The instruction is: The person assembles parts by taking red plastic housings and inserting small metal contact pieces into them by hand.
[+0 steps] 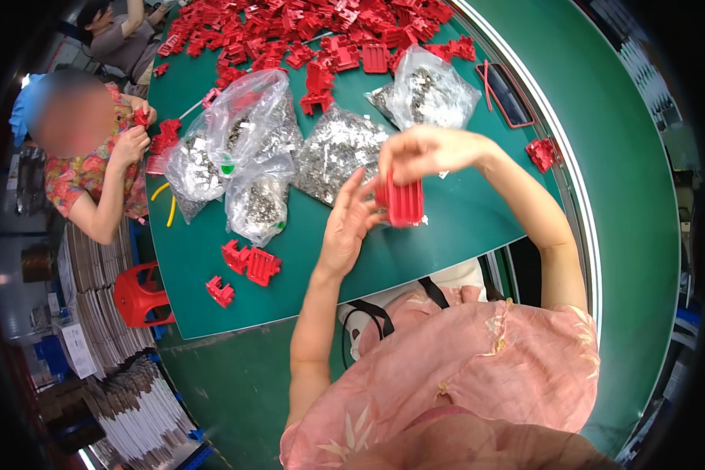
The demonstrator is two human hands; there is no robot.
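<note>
A red ribbed plastic housing (405, 205) is held up over the table's near edge, slightly blurred. My right hand (424, 153) grips it from above, fingers curled over its upper end. Beside its left edge is my left hand (348, 227), open with fingers spread; whether the fingertips touch the housing I cannot tell. Just behind my hands lies a clear plastic bag (338, 157) filled with small metal and white pieces. Another such bag (435, 90) is beyond my right hand.
More filled bags (251, 129) lie left of centre. Red housings (262, 266) sit at the near left, and a large heap (313, 31) covers the far end. A red-edged phone (505, 95) lies at the right. Across the left edge, another person (94, 157) handles a red part. A red stool (137, 296) stands below.
</note>
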